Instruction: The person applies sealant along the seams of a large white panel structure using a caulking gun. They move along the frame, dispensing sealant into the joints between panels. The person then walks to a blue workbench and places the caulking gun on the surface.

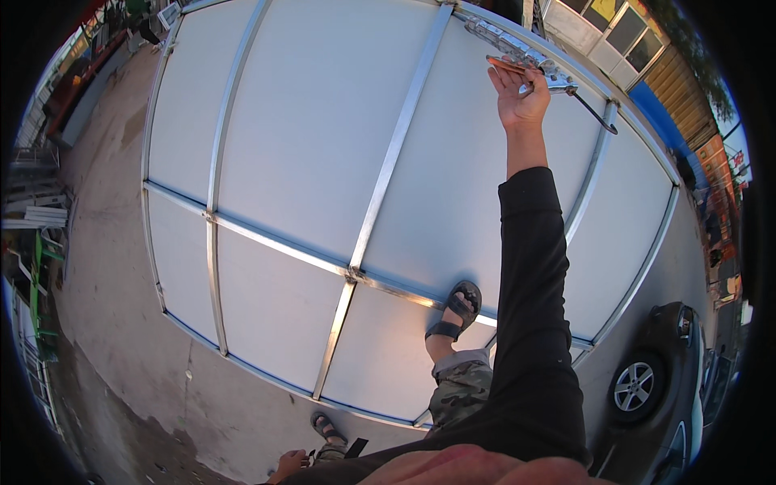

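My right hand (524, 93), palm up at the end of a black sleeve, is closed around the orange-brown handle of a caulking gun (558, 81). Its shiny silver barrel points to the upper left, and a thin dark rod with a bent end sticks out toward the lower right. The gun is over the far edge of a large white panel (315, 105) with a silver metal frame (396, 149). At the bottom edge, my left hand (291, 466) hangs low with curled fingers. Something small and dark shows beside it, too little to name.
One sandaled foot (462, 307) stands on the panel by a crossbar; the other (327, 426) is on the concrete ground (105, 234). A dark car (655, 388) is parked close at the right. Metal stock and a green frame (40, 291) are at the left. Another person (141, 24) is far left.
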### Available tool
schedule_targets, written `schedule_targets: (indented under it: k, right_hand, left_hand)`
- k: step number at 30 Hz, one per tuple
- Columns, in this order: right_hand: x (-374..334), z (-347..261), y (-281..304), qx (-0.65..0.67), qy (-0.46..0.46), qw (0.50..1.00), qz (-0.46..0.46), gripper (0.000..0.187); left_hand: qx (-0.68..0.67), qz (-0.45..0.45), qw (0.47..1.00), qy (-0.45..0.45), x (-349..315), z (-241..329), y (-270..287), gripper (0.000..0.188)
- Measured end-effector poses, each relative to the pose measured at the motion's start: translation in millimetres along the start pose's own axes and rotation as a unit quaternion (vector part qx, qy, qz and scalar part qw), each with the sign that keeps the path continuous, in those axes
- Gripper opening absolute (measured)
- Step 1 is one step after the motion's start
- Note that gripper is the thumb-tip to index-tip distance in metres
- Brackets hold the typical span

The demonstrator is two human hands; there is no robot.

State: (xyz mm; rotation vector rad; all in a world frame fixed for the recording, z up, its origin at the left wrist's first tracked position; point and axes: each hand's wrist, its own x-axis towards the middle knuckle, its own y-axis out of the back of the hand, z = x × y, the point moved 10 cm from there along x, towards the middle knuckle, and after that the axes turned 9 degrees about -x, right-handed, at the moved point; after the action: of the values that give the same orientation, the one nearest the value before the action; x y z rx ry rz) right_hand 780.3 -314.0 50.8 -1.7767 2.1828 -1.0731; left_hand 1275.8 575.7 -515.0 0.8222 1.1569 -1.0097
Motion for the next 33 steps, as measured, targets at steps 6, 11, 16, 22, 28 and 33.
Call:
schedule_targets:
  k: [6, 11, 16, 22, 28, 33]
  right_hand:
    - [-12.7, -0.8, 3.6, -0.040, -0.006, 0.999, -0.032, 0.017]
    - [-26.1, 5.7, 0.1, 0.001, -0.029, 0.999, -0.046, 0.015]
    - [-24.4, 3.4, -13.7, 0.015, -0.007, 0.997, -0.076, 0.015]
    - [-33.3, 5.5, 0.7, -0.029, -0.013, 0.998, -0.045, 0.018]
    - [-61.3, 10.1, 12.1, -0.058, -0.015, 0.996, -0.058, 0.021]
    - [-100.4, 23.8, 23.7, -0.079, -0.023, 0.995, -0.061, 0.024]
  left_hand:
    - [-0.008, -0.020, 1.000, 0.018, -2.1, -3.2, -9.4, 0.041]
    - [-0.005, -0.005, 1.000, 0.024, -4.4, -5.7, -4.3, 0.041]
    - [-0.007, -0.008, 1.000, 0.023, -1.1, -23.6, 15.7, 0.041]
    - [0.018, -0.032, 0.999, 0.010, -10.8, -20.9, 11.7, 0.038]
    - [0.088, 0.011, 0.996, 0.007, -81.0, 41.9, -12.3, 0.036]
    - [0.061, 0.021, 0.998, 0.014, -98.1, 42.1, -2.9, 0.037]
